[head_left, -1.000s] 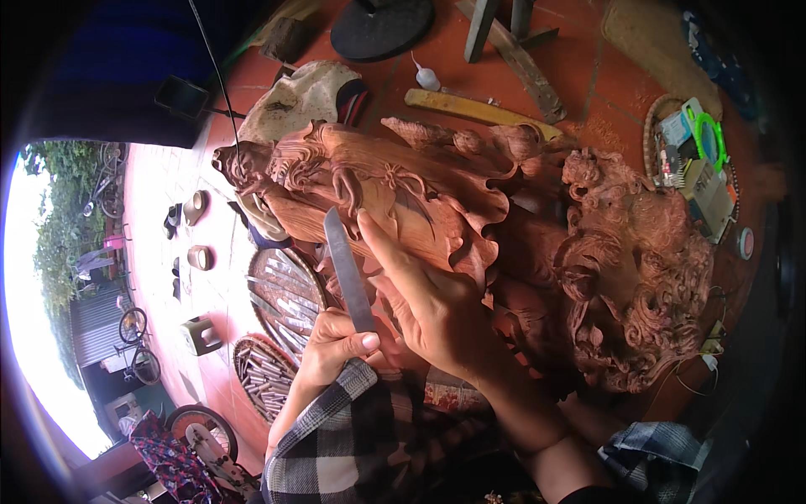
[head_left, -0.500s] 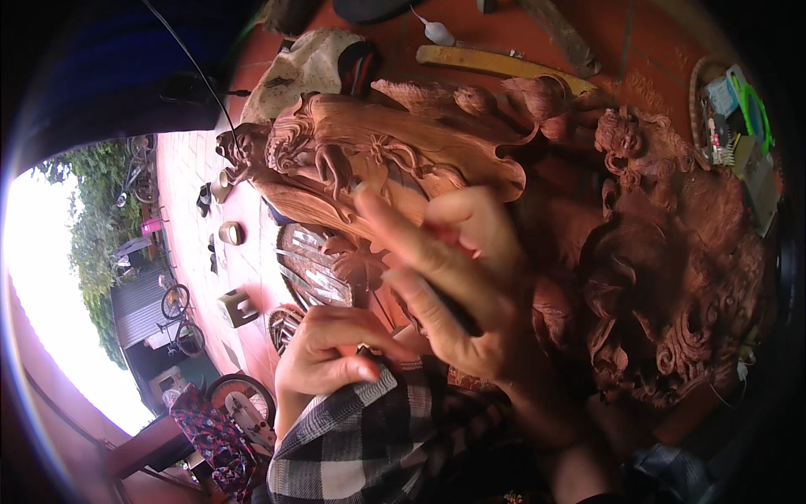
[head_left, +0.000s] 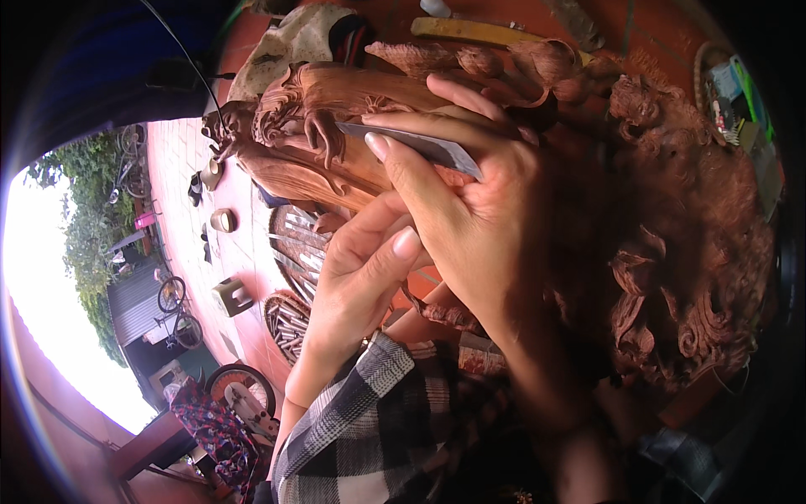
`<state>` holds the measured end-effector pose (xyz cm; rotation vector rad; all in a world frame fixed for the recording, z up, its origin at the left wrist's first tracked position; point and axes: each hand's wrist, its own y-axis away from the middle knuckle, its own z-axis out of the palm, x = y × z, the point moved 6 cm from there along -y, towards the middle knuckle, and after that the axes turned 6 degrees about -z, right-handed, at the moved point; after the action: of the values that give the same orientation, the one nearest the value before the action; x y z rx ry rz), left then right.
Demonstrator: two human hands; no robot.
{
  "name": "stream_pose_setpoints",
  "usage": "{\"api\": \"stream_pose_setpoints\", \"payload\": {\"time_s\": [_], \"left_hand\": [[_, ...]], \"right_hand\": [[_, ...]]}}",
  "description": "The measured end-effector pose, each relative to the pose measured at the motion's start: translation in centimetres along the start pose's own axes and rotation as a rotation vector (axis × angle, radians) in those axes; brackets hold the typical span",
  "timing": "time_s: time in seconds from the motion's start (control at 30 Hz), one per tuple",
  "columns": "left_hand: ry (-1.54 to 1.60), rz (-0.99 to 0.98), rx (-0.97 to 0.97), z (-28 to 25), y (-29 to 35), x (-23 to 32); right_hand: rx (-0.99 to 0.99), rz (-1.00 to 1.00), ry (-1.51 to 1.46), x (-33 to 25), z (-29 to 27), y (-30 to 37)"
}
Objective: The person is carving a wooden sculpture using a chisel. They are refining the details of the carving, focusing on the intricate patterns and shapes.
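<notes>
A large reddish-brown wood carving [head_left: 369, 84] with a robed figure lies across the view, its rougher carved mass to the right. Over it, my right hand [head_left: 483, 210] grips a thin, flat dark-grey strip [head_left: 432, 153] that looks like folded sandpaper, between the thumb and the fingers. The strip's pointed end reaches left toward the figure's carved hand. My left hand [head_left: 348, 269] is closed beside it, thumb pressed toward the curled fingers. Its fingertips go behind my right hand, so anything in them is hidden. A black-and-white checked sleeve [head_left: 353, 428] covers part of my left arm.
Two round baskets, one of flat metal tools [head_left: 294, 248] and one of short rods [head_left: 285, 323], stand left of my hands. A yellowish wooden bar [head_left: 470, 31] and a stained cloth [head_left: 290, 50] lie beyond the carving. At far right is a basket of small items [head_left: 739, 109].
My right hand has turned and moved up over the carving, and the grey strip now shows plainly. My left hand has risen to meet it. The view has shifted slightly.
</notes>
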<state>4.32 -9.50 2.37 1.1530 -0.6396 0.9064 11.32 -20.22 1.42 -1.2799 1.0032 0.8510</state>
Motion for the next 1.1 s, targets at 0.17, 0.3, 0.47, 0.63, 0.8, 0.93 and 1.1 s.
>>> {"api": "stream_pose_setpoints", "payload": {"time_s": [0.17,0.3,0.47,0.63,0.8,0.93,1.1], "left_hand": [[0.163,-0.011,-0.019,-0.1,-1.2,-0.3],[0.143,0.038,-0.074,-0.3,-1.3,-0.5],[0.164,-0.001,-0.034,-0.8,-0.5,-0.7],[0.2,-0.057,-0.17,-0.6,0.0,-0.8],[0.256,-0.067,-0.152,-0.9,0.1,-0.7],[0.23,-0.044,-0.074,-1.4,0.0,-0.8],[0.203,-0.048,-0.005,-1.7,0.4,-0.8]], "right_hand": [[-0.082,0.202,-0.036,0.8,0.8,0.0],[-0.019,0.03,0.06,0.2,0.9,0.2],[-0.046,0.058,-0.042,-0.2,1.2,1.7],[-0.086,-0.103,0.08,-2.3,-0.1,3.8],[-0.002,-0.049,0.01,-1.4,1.1,4.9],[0.036,-0.036,0.127,-1.6,2.1,5.1],[0.063,-0.075,0.115,-1.2,2.6,5.6]]}}
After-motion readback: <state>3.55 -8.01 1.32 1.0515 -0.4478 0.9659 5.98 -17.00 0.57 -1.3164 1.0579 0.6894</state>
